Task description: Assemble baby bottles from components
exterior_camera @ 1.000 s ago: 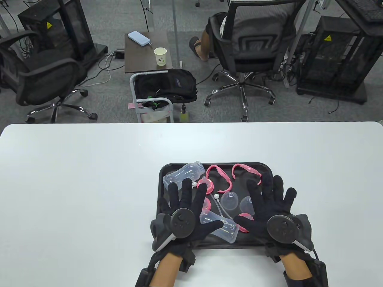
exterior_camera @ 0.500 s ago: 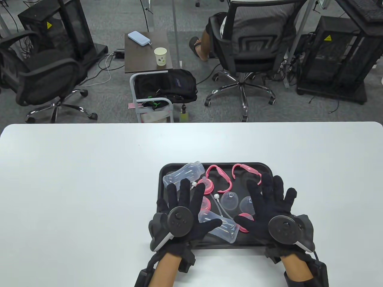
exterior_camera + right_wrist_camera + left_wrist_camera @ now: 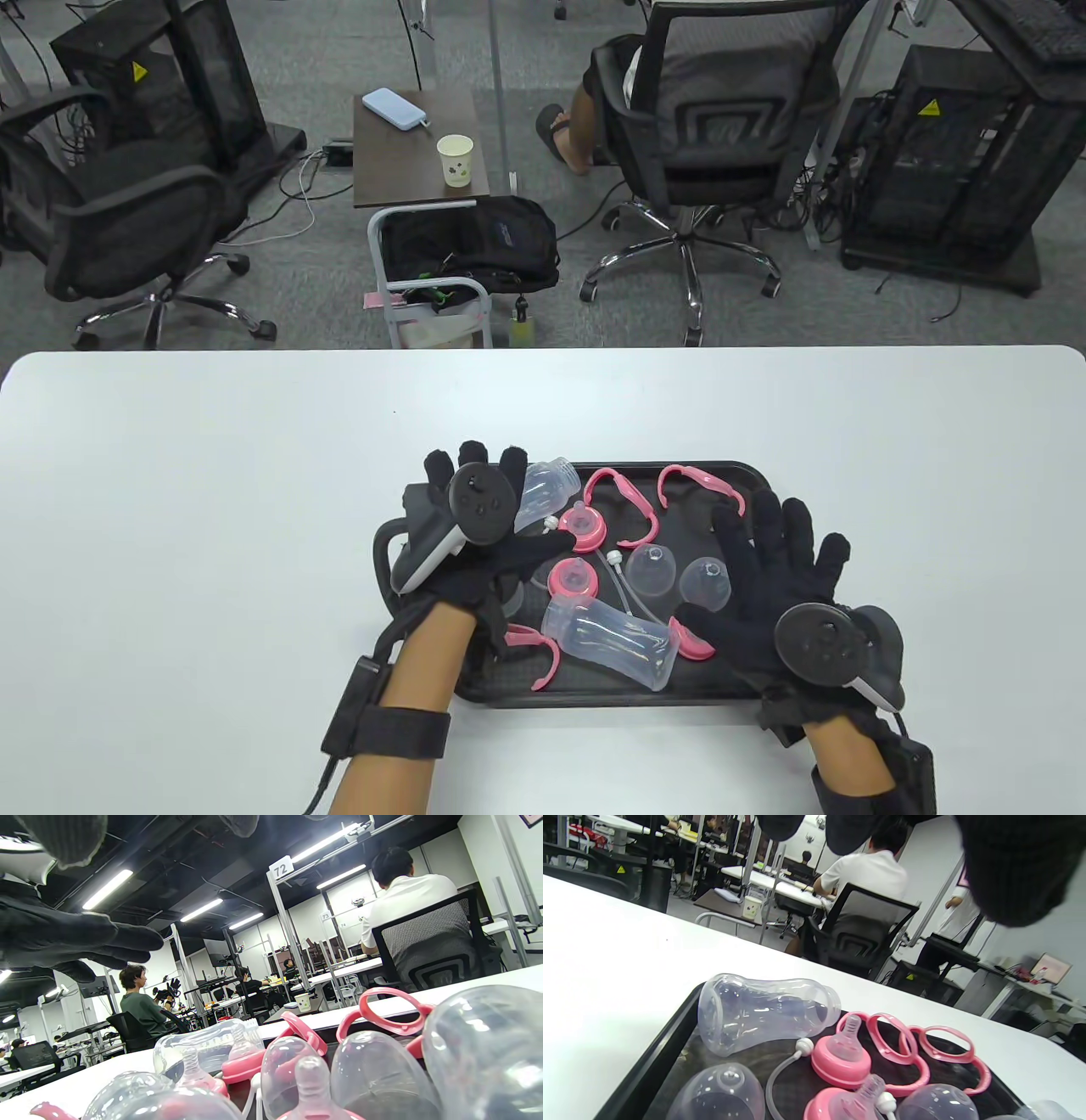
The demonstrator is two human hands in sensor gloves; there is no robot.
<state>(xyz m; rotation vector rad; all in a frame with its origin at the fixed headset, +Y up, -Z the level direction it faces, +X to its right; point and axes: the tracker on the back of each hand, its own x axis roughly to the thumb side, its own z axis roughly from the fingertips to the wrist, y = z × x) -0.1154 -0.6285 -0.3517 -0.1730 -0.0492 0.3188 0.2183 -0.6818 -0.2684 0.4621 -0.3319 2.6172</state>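
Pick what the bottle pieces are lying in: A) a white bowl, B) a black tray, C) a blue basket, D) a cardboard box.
B: the clear bottles and pink nipple rings all lie inside a flat black tray on the white table.

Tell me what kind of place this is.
Likely an open-plan office or lab used for data recording: rows of desks with seated workers, mesh office chairs, a numbered station sign "72".

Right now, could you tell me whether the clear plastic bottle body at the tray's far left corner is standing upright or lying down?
Lying down: the clear plastic bottle body rests on its side in the black tray, its open neck pointing sideways.
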